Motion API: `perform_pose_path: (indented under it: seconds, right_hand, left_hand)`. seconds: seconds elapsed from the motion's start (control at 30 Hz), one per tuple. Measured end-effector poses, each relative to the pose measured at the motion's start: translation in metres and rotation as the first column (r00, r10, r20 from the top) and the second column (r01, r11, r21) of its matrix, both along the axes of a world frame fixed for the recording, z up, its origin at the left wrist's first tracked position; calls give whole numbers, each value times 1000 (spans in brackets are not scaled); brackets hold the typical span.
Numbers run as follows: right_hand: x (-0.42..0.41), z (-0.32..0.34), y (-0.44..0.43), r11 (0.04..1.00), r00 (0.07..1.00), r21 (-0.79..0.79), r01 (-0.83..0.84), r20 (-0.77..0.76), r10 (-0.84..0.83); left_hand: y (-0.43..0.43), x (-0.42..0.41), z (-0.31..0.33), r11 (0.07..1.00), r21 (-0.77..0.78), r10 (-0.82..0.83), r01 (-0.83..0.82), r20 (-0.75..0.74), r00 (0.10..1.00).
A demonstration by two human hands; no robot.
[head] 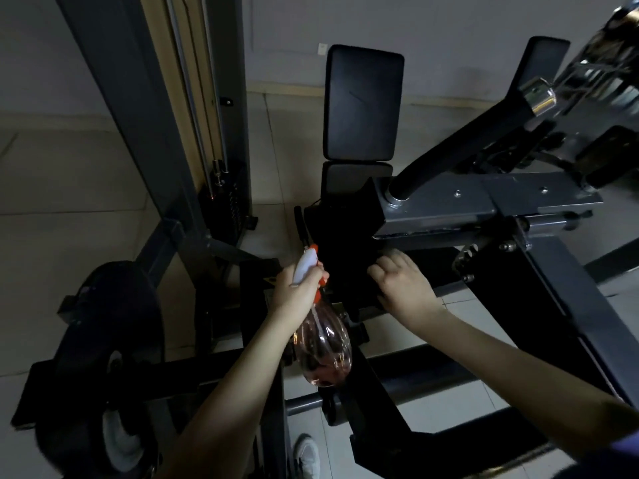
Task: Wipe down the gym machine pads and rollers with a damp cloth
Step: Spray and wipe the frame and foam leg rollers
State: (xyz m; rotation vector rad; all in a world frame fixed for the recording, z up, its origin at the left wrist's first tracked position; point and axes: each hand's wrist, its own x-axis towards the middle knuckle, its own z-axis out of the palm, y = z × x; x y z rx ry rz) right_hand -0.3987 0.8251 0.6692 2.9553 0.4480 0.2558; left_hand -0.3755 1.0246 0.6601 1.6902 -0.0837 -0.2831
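Note:
My left hand [297,288] grips the white and orange trigger head of a spray bottle [323,350] whose clear pinkish body hangs below my fist. My right hand [403,283] has its fingers curled over a dark cloth [349,250] that lies against a black pad in the middle of the gym machine; the cloth is hard to tell from the pad in the dim light. The upright black back pad [363,103] and the seat pad [356,176] under it stand beyond my hands. A black roller [446,157] slants up to the right.
The grey steel frame [484,202] runs right from the roller. A weight stack column [221,188] rises at the left, with a round dark pad [110,316] low on the left. Crossbars and tiled floor lie below, and a shoe [309,456] shows at the bottom.

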Motion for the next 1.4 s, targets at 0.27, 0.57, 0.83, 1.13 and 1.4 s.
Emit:
perform_pose_path:
  seconds: [0.27, 0.57, 0.83, 1.13, 1.4]
  right_hand:
    - [-19, 36, -22, -598, 542, 551, 582, -811, -220]
    - [-32, 40, -49, -915, 596, 279, 290, -801, -56]
    - [-28, 36, -51, -926, 681, 294, 235, -730, -59]
    - [-17, 33, -52, -901, 677, 335, 275, -733, -66]
    - [-14, 33, -44, -870, 644, 359, 337, -762, -65]
  left_hand:
    - [-29, -14, 1, 979, 119, -175, 163, 97, 980]
    - [-73, -6, 35, 849, 450, -427, 276, 278, 860]
    - [-91, 4, 45, 810, 529, -449, 254, 281, 848]
    - [-72, -5, 28, 851, 495, -360, 177, 304, 882]
    - [-55, -18, 22, 837, 547, -237, 34, 306, 922]
